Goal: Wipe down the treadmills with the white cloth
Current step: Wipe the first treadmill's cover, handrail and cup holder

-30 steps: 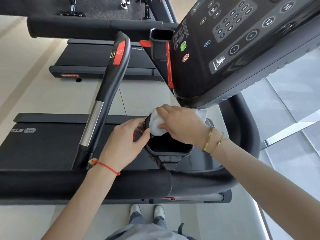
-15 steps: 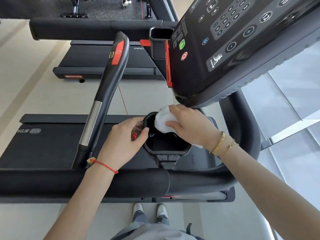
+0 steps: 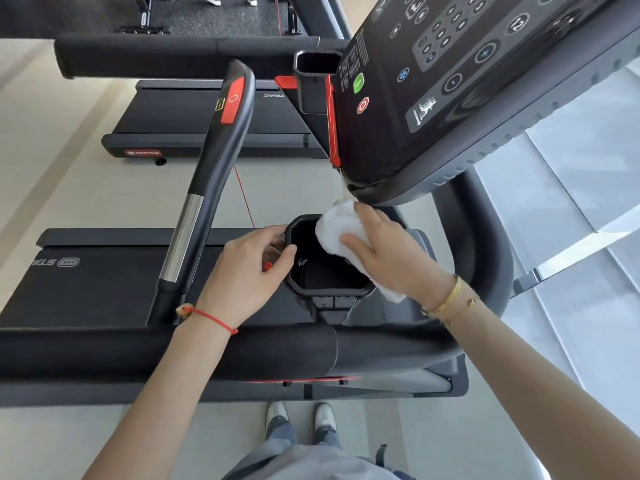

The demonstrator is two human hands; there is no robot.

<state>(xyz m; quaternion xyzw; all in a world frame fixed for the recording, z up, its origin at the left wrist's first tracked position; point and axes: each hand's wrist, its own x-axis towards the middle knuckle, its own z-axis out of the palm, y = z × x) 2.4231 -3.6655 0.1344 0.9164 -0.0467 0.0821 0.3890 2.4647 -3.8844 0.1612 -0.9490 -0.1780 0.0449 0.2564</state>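
Observation:
A black cup holder (image 3: 327, 291) hangs below the treadmill console (image 3: 460, 98). My right hand (image 3: 391, 254) grips the white cloth (image 3: 334, 230) and presses it against the holder's far right rim, under the console's lower edge. A tail of the cloth pokes out beneath my wrist. My left hand (image 3: 244, 275) holds the holder's left rim, thumb on the edge, fingers curled round the outside. The inside of the holder is dark and open to view.
A black padded handrail (image 3: 173, 351) runs across in front of me. A curved side handle (image 3: 211, 168) with a red pad rises at the left. The treadmill belt (image 3: 104, 282) lies below, a second treadmill (image 3: 194, 123) beyond. My feet (image 3: 299, 415) stand on the floor.
My right hand has slid the cloth from the holder's near left rim to its far right rim, toward the console. My left hand has stayed on the left rim.

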